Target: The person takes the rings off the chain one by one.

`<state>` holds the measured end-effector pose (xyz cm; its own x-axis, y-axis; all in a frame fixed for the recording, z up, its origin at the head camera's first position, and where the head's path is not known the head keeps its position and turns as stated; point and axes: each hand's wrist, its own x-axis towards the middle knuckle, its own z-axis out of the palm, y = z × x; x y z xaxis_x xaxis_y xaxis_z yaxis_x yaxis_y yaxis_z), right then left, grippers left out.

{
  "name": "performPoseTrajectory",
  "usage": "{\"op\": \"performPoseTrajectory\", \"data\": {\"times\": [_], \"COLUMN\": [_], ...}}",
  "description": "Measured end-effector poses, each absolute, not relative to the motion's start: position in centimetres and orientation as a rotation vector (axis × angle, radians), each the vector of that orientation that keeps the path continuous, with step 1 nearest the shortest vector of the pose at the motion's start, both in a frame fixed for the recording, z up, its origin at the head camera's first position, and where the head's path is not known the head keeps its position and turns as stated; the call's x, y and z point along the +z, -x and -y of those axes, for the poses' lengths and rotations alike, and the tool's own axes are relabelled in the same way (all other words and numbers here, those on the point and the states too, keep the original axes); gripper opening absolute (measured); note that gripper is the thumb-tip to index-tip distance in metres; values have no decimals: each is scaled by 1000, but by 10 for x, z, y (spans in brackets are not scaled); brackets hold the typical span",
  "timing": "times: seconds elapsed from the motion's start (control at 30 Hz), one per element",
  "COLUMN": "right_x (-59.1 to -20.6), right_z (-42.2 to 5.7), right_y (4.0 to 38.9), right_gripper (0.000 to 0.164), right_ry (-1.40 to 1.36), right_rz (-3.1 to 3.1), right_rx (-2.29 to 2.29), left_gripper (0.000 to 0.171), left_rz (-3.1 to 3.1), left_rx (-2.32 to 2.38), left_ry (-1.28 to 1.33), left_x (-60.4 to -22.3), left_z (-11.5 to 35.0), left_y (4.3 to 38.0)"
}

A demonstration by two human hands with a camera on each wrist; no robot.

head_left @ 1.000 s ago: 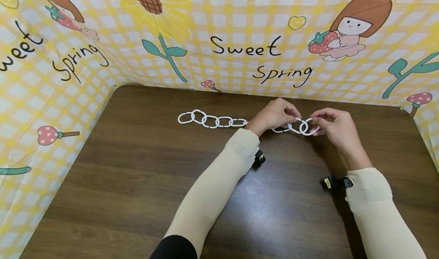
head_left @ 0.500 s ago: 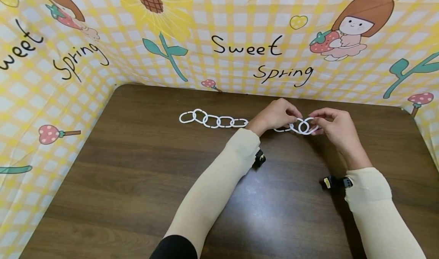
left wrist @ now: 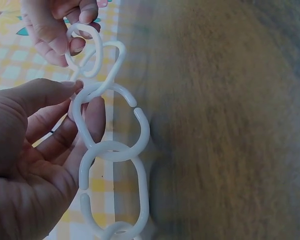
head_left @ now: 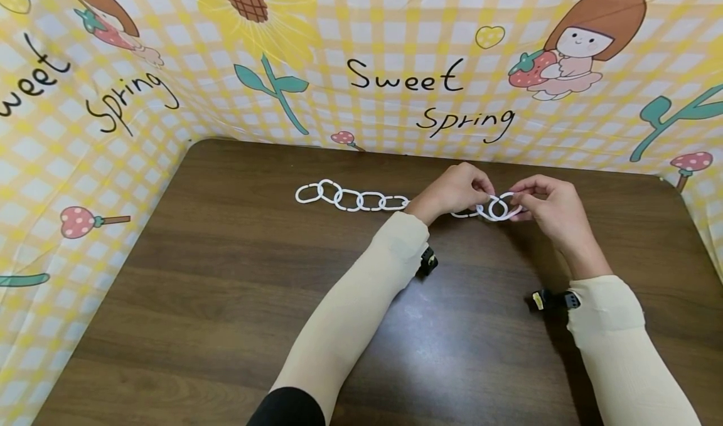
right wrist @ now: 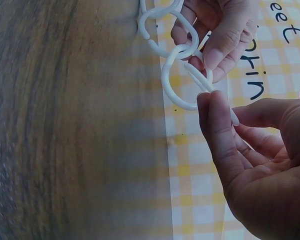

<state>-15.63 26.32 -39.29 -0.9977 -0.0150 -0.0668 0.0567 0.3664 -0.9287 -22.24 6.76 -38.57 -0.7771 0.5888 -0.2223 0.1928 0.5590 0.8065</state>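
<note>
A chain of white plastic C-shaped links runs along the back of the table, its left part lying flat. My left hand pinches a link near the chain's right end between thumb and fingers, and its forearm hides the middle of the chain. At that end, my right hand pinches the last link with thumb and fingertips. The held links overlap between the two hands. In the left wrist view, hooked links hang in a row past my left hand, each with a small gap in its loop.
The brown wooden table has a yellow checked cloth with printed pictures standing behind it and at its left side. Small black cameras sit on both wrists. The cloth meets the table's back edge just behind the hands.
The end link in my right hand has shifted slightly left and overlaps its neighbour more. Both hands otherwise keep nearly the same place, and the left part of the chain barely moves.
</note>
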Motion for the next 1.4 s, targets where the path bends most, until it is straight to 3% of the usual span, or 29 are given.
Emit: {"op": "performPoseTrajectory", "data": {"times": [1.4], "right_x": [-386], "right_z": [-260], "right_y": [153], "right_gripper": [20], "right_ry": [-27], "right_rz": [-2607], "right_rx": [-1663], "left_gripper": [6], "left_rz": [-2394], "left_rx": [1057], "left_ry": [-696], "left_x": [-387], "left_z": [-71], "left_y": [221]}}
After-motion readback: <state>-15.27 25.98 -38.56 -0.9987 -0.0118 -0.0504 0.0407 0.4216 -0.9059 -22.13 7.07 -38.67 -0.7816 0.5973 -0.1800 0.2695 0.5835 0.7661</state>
